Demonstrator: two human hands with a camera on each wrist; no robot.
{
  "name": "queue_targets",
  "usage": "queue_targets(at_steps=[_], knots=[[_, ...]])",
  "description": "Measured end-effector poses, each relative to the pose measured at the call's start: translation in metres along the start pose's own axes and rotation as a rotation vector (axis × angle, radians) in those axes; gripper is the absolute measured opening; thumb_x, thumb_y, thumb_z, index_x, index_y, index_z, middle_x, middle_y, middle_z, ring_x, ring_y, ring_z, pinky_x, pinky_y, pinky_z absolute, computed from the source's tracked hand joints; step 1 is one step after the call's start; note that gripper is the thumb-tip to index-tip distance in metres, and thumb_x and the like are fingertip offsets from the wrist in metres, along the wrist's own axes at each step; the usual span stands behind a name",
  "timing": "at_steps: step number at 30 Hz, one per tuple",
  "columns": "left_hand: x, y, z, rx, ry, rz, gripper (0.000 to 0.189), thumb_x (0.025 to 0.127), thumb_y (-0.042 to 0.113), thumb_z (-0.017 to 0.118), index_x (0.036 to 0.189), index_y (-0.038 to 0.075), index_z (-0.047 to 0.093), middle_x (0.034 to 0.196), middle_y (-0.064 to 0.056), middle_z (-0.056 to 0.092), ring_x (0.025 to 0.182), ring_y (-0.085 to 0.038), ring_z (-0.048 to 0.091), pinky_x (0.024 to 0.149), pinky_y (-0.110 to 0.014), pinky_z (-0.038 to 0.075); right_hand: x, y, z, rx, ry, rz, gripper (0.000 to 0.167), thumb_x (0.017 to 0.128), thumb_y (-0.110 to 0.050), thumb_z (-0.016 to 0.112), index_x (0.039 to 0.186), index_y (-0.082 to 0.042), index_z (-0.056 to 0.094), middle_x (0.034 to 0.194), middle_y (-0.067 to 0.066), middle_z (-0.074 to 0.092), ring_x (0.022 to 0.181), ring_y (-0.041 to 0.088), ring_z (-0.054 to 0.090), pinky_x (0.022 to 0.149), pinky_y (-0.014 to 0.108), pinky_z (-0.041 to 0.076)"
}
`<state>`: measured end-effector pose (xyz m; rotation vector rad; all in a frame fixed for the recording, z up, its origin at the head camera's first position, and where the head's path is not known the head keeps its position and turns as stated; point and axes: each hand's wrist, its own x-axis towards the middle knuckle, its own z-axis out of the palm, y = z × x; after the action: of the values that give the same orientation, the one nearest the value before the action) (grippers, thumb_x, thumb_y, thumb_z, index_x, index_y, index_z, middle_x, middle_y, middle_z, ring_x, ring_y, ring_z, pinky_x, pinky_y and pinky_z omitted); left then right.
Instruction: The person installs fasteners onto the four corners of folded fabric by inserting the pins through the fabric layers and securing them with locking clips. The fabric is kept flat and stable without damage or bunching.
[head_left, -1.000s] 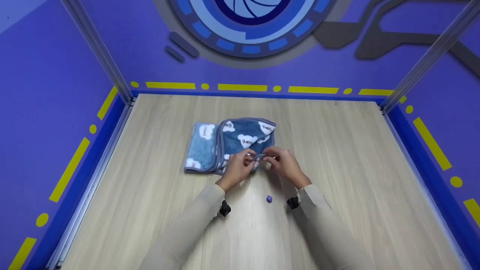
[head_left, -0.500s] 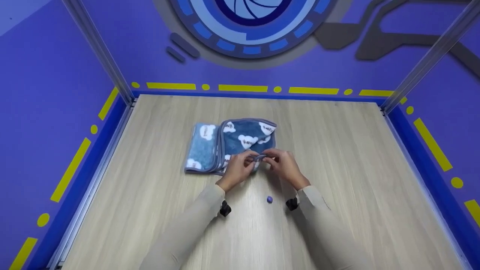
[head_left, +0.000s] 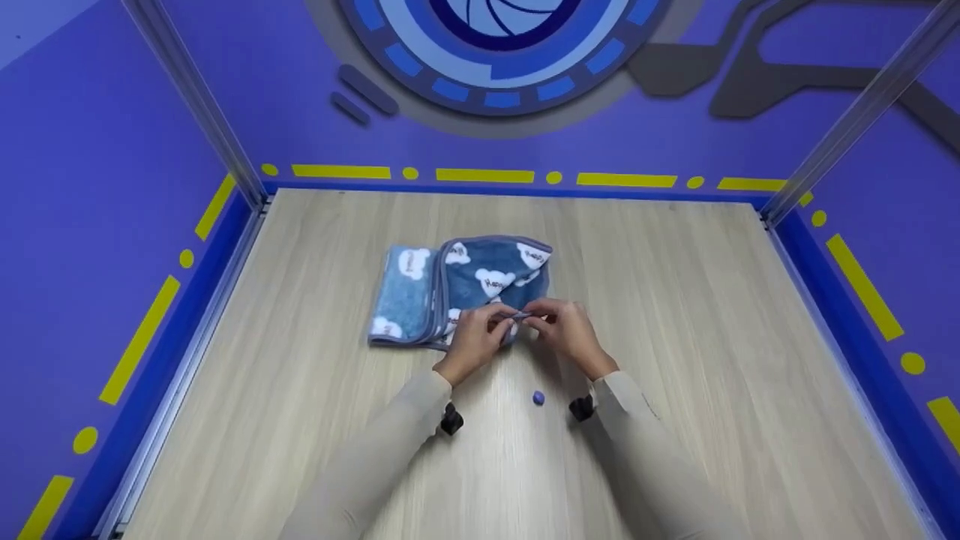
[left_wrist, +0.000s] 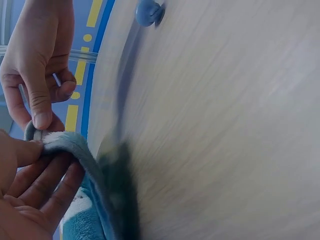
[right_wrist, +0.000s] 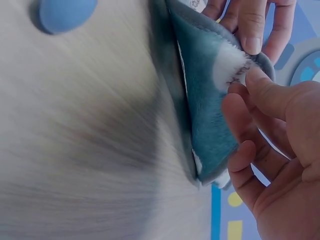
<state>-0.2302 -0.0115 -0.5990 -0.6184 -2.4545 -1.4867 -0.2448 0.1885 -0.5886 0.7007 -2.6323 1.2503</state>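
Note:
A teal-blue fleece blanket [head_left: 487,262] with white patches, dark lettering and grey piping lies folded on the wooden table. Its near right corner is lifted. My left hand [head_left: 472,337] pinches the piped edge there between thumb and fingers. Close beside it, my right hand [head_left: 571,334] pinches the same edge with thumb and fingertips. In the right wrist view, the raised flap [right_wrist: 210,90] hangs between both hands, the remaining fingers of the right hand loosely bent behind it. A small blue-purple rounded object [head_left: 538,398] lies nearer to me; its kind is unclear.
The pale wooden tabletop [head_left: 675,300] extends around the blanket. Blue-purple panels [head_left: 480,150] with yellow markings enclose it at the back and both sides, joined by metal posts [head_left: 199,97] at the back corners.
Both hands keep hold of the blanket's edge. My right hand has shifted slightly left, bringing the two sets of fingertips closer together. The blanket and the small rounded object stay in place.

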Motion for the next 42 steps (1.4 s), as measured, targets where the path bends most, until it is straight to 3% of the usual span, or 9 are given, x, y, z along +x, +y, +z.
queue_targets(at_steps=[6,13,22,25,28,32,35,38,42], knots=[[-0.002,-0.001,0.003,0.015,0.025,0.017,0.011,0.092,-0.002,0.072,0.099,0.002,0.079,0.094,-0.007,0.078,0.083,-0.016,0.074,0.075,-0.028,0.058,-0.001,-0.001,0.001,-0.003,0.002,-0.001,0.006,0.091,-0.008,0.077,0.096,-0.011,0.079,0.091,-0.002,0.077,0.074,0.011,0.068,0.064,0.028,0.057],[-0.002,0.001,0.005,0.032,0.0,0.008,0.011,0.093,0.001,0.072,0.099,0.004,0.08,0.094,-0.005,0.078,0.085,-0.016,0.073,0.077,-0.03,0.058,-0.003,-0.002,0.003,-0.017,0.015,0.013,0.006,0.089,-0.005,0.08,0.093,-0.01,0.079,0.089,0.001,0.077,0.074,0.012,0.068,0.063,0.029,0.057],[-0.011,-0.001,-0.002,-0.001,-0.004,0.023,0.009,0.09,0.001,0.076,0.094,0.004,0.069,0.084,-0.005,0.074,0.075,-0.013,0.07,0.069,-0.031,0.059,-0.002,0.003,-0.006,-0.016,-0.001,0.025,0.008,0.091,-0.005,0.076,0.099,-0.008,0.078,0.094,0.003,0.077,0.082,0.013,0.07,0.068,0.033,0.058],[-0.017,0.003,-0.003,0.013,-0.081,0.051,0.008,0.088,0.001,0.077,0.09,0.005,0.071,0.082,-0.004,0.073,0.072,-0.011,0.066,0.068,-0.029,0.058,-0.002,0.005,-0.011,-0.028,-0.001,0.031,0.009,0.091,-0.001,0.076,0.098,-0.007,0.077,0.094,0.003,0.077,0.082,0.013,0.07,0.067,0.033,0.057],[-0.023,0.01,-0.001,0.04,-0.232,0.099,0.005,0.088,0.002,0.078,0.091,0.005,0.074,0.084,-0.004,0.073,0.075,-0.011,0.066,0.069,-0.026,0.056,-0.002,0.006,-0.014,-0.046,-0.002,0.021,0.009,0.091,0.0,0.075,0.097,-0.007,0.077,0.094,0.003,0.077,0.082,0.014,0.07,0.069,0.034,0.058],[-0.029,0.022,0.007,0.156,-0.433,0.207,0.015,0.088,0.012,0.081,0.101,0.006,0.078,0.094,-0.006,0.075,0.086,-0.018,0.07,0.078,-0.027,0.054,-0.001,0.008,-0.016,-0.059,-0.008,0.012,0.009,0.091,0.0,0.075,0.098,-0.007,0.077,0.094,0.003,0.078,0.082,0.014,0.07,0.071,0.036,0.059],[-0.035,0.03,0.013,0.269,-0.542,0.278,0.023,0.087,0.02,0.082,0.107,0.01,0.079,0.102,-0.005,0.074,0.092,-0.019,0.069,0.081,-0.029,0.053,-0.002,0.009,-0.015,-0.062,-0.015,0.01,0.009,0.091,0.0,0.075,0.097,-0.007,0.077,0.093,0.003,0.078,0.081,0.014,0.07,0.07,0.035,0.058],[-0.039,0.033,0.02,0.37,-0.604,0.321,0.022,0.086,0.022,0.082,0.107,0.014,0.08,0.102,-0.002,0.071,0.092,-0.015,0.067,0.08,-0.028,0.053,-0.003,0.01,-0.014,-0.061,-0.024,0.003,0.008,0.091,-0.001,0.075,0.097,-0.007,0.077,0.093,0.003,0.078,0.079,0.014,0.07,0.068,0.034,0.058],[-0.043,0.032,0.026,0.421,-0.618,0.353,0.013,0.085,0.015,0.08,0.098,0.014,0.08,0.096,0.002,0.07,0.088,-0.01,0.066,0.078,-0.024,0.053,-0.005,0.01,-0.012,-0.042,-0.025,-0.004,0.007,0.091,-0.001,0.076,0.096,-0.007,0.077,0.092,0.004,0.078,0.079,0.015,0.071,0.066,0.032,0.058]])
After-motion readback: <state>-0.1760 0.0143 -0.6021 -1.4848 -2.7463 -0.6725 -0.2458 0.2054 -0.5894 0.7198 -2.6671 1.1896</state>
